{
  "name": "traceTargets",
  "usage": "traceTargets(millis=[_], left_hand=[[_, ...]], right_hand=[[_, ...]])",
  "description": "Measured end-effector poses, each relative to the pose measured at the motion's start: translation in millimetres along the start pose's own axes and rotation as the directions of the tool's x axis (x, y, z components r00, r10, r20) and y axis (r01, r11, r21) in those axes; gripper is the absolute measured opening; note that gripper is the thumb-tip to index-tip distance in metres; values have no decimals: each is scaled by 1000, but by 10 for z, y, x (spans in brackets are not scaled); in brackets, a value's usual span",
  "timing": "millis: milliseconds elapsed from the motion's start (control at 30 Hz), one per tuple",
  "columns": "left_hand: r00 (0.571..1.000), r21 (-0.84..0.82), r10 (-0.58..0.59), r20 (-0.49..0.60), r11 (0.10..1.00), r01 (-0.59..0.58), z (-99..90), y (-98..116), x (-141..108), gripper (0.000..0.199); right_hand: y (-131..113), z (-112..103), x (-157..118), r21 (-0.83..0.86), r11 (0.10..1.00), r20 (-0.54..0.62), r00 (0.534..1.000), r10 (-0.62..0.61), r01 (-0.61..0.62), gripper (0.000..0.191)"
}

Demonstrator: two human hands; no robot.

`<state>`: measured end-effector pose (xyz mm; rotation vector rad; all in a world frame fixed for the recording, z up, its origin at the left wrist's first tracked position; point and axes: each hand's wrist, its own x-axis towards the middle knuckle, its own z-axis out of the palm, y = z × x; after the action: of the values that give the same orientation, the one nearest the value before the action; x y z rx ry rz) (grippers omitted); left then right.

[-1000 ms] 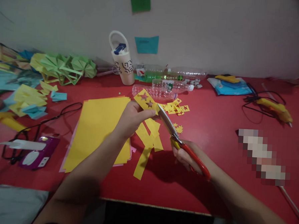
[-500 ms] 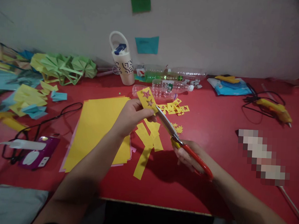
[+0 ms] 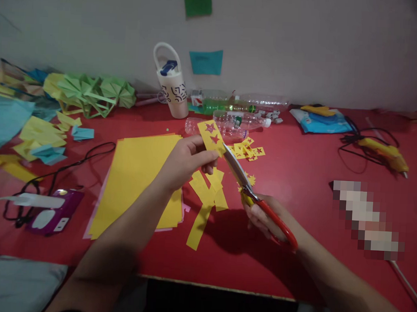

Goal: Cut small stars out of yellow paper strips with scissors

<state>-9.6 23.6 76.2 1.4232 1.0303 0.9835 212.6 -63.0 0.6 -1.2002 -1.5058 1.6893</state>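
A grey wall (image 3: pixel 287 43) backs a red bench (image 3: pixel 306 217); at the left, green folded paper (image 3: pixel 89 94) lies back near the wall, seemingly to spare the working side; nearer, a purple socket block (image 3: pixel 53 213) sits with its white lead running off the left edge, likely to keep it clear of the hands; next comes a stack of yellow sheets (image 3: pixel 137 180), partly under the left forearm, presumably for easy reach; the left hand (image 3: pixel 185 162) is raised, its fingers closed, thumb uppermost, pinching the near end of a yellow strip (image 3: pixel 206 138) pierced by two star-shaped holes; that strip tilts up above the bench, apparently so its right edge stands free for the blades; plain yellow strips (image 3: pixel 198 225) overlap below; the right hand (image 3: pixel 257 217) has its fingers wrapped round the handles of red-handled scissors (image 3: pixel 247 190), blades aimed up-left at the strip's lower corner, though how far they part I cannot tell; star-holed scraps (image 3: pixel 243 151) lie behind them, perhaps heaped to stay together; a yellow glue gun (image 3: pixel 386 153) rests well apart at the right.
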Motion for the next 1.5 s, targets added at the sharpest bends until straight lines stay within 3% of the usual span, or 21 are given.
traceTargets(millis=[367, 633, 967, 1500], left_hand=[[997, -4, 71, 15, 997, -71, -31, 11, -6, 10], [998, 0, 64, -13, 998, -64, -3, 34, -12, 14], [998, 33, 52, -21, 998, -52, 9, 67, -23, 13], [998, 55, 59, -26, 997, -58, 6, 65, -11, 14]], right_hand=[[-26, 5, -11, -25, 1000, 20, 1000, 13, -12, 50], [-34, -3, -15, -35, 999, 20, 1000, 24, -24, 50], [-109, -7, -12, -79, 995, 45, 997, -59, 62, 57], [-94, -13, -6, -88, 996, 29, 999, -20, 23, 52]])
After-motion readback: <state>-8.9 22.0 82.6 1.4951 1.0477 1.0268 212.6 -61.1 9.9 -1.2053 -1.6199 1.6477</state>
